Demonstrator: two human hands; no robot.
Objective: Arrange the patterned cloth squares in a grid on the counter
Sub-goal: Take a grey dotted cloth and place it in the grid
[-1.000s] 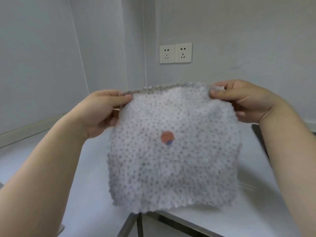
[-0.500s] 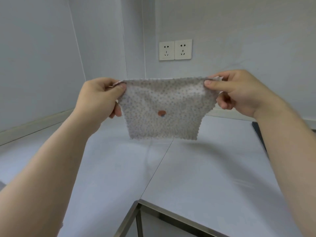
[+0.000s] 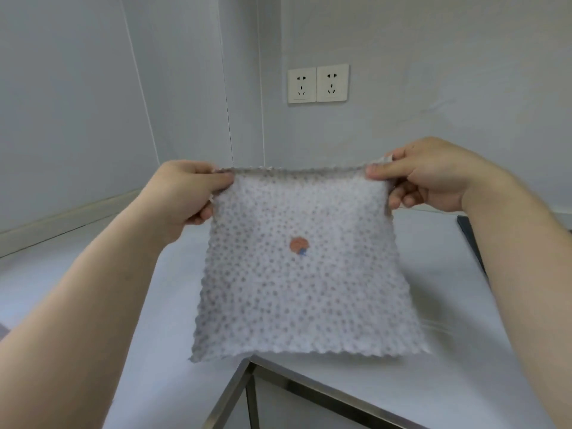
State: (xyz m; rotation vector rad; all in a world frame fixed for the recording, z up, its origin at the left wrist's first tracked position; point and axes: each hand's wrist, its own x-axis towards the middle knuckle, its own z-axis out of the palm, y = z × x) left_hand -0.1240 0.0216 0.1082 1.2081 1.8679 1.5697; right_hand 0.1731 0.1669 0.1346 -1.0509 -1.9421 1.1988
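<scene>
A white cloth square point(image 3: 303, 274) with small grey dots and a small orange and blue mark at its middle hangs in the air above the white counter point(image 3: 458, 360). My left hand point(image 3: 185, 193) pinches its top left corner. My right hand point(image 3: 427, 174) pinches its top right corner. The top edge is stretched taut between the two hands and the lower edge swings toward me, blurred. The cloth hides the counter behind it.
The counter fills an inner corner, with walls at the left and back. A double wall socket point(image 3: 317, 83) sits on the back wall. A metal frame edge point(image 3: 247, 382) bounds the counter at the front. A dark object point(image 3: 470, 239) lies at the right edge.
Half a second ago the cloth was held higher and farther away, its lower edge swung back. Now both hands are lower and the lower edge has swung forward toward me.
</scene>
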